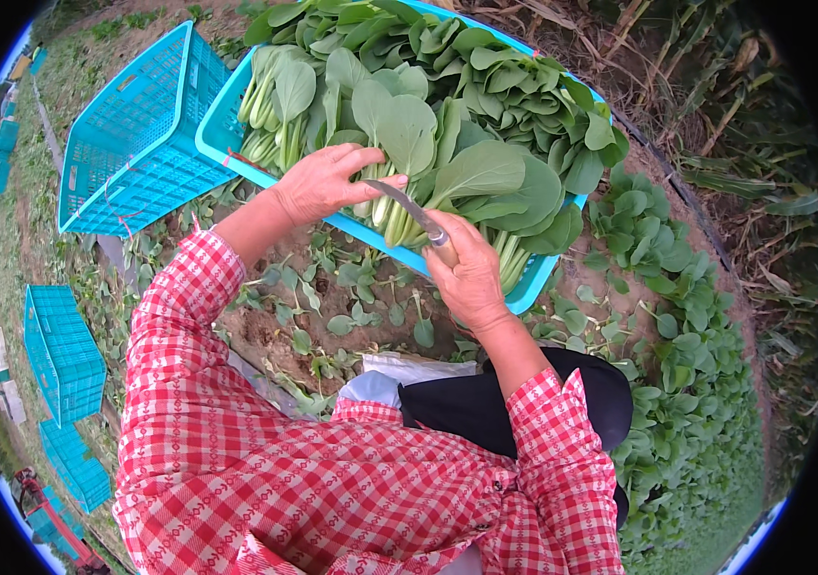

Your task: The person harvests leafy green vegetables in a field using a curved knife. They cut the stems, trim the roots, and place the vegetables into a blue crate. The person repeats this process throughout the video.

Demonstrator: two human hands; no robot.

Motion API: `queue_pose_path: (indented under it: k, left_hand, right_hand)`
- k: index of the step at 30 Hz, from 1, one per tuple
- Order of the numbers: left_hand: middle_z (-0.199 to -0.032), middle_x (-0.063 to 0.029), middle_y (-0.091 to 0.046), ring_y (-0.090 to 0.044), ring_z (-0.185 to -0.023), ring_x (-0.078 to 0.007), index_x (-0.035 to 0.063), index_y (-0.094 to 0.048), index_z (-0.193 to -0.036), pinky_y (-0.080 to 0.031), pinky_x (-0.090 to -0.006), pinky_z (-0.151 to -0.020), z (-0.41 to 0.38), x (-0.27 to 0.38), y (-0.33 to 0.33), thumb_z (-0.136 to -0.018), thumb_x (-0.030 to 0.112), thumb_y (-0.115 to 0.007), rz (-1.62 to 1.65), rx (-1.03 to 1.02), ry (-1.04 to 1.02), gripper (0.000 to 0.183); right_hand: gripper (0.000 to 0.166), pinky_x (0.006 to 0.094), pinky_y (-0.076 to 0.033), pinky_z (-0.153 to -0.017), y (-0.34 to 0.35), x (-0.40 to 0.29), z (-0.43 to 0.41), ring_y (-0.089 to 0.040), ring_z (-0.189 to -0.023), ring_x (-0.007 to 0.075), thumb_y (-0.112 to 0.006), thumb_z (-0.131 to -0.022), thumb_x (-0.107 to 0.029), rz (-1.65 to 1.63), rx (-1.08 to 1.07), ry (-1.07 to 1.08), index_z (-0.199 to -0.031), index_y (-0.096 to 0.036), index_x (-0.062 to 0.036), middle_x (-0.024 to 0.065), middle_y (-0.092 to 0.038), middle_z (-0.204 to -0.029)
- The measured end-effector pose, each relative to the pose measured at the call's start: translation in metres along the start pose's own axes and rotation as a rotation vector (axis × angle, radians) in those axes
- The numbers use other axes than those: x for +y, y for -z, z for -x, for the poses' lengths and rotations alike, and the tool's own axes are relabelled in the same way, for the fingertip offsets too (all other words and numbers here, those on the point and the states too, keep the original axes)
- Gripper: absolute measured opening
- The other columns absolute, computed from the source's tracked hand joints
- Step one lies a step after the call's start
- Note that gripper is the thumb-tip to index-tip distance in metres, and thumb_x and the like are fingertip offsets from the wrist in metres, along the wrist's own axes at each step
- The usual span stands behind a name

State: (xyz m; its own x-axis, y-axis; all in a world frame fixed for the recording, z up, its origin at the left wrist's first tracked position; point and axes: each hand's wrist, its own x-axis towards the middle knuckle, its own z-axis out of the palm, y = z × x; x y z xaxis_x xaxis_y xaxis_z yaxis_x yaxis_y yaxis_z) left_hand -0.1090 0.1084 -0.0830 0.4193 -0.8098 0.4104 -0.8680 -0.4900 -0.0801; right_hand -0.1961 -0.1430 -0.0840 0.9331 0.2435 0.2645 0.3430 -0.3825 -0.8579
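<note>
A blue plastic crate [362, 231] full of leafy greens with pale green stalks stands before me. My right hand [468, 264] grips the wooden handle of a curved knife [409, 205], its blade pointing up and left over the stalks. My left hand [326, 181] lies at the crate's near side, fingers over the greens [398, 129] and beside the blade's tip. Whether its fingers hold a stalk cannot be told. More bunches [272, 108] lie at the crate's left end, and dense leaves fill its far side.
An upright blue crate [129, 129] stands at the left, with more crates [64, 352] farther off. Growing greens [689, 402] fill the right side. Cut leaves litter the soil [272, 323] near my knees, beside a white sheet [416, 368]. Dry stalks lie at the upper right.
</note>
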Motion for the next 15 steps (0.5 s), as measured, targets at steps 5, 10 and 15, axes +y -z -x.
queue_pose_path:
  k: [5, 10, 15]
  left_hand:
    - [-0.107, -0.0108, -0.056, -0.059, -0.093, -0.0282, 0.0205, -0.06, -0.122, -0.052, -0.0365, -0.083, 0.013, 0.013, -0.008, -0.074, -0.002, -0.056, 0.152, 0.003, 0.246, 0.054]
    - [-0.103, -0.011, -0.051, -0.055, -0.092, -0.025, 0.007, -0.061, -0.105, -0.048, -0.0318, -0.081, -0.006, 0.039, -0.014, -0.074, 0.011, -0.069, 0.681, 0.239, 0.699, 0.033]
    - [-0.111, -0.0124, -0.047, -0.053, -0.102, -0.0251, 0.0084, -0.057, -0.107, -0.049, -0.0318, -0.078, -0.022, 0.054, -0.03, -0.065, 0.018, -0.076, 0.58, 0.354, 0.881, 0.047]
  right_hand:
    - [0.039, 0.0365, -0.051, -0.081, 0.0, 0.0, -0.009, -0.063, -0.095, 0.0323, -0.067, -0.078, -0.003, 0.022, 0.07, -0.068, -0.115, -0.06, -0.0113, 0.0126, -0.064, -0.108]
    - [0.046, 0.0382, -0.05, -0.081, -0.001, 0.006, -0.012, -0.062, -0.091, 0.0321, -0.068, -0.076, -0.007, 0.305, 0.077, 0.056, -0.121, -0.06, -0.0156, 0.0096, -0.064, -0.112]
    - [0.046, 0.0392, -0.048, -0.085, -0.009, 0.007, -0.019, -0.059, -0.095, 0.033, -0.067, -0.075, -0.005, 0.266, 0.122, 0.088, -0.12, -0.06, -0.0125, 0.0111, -0.063, -0.115]
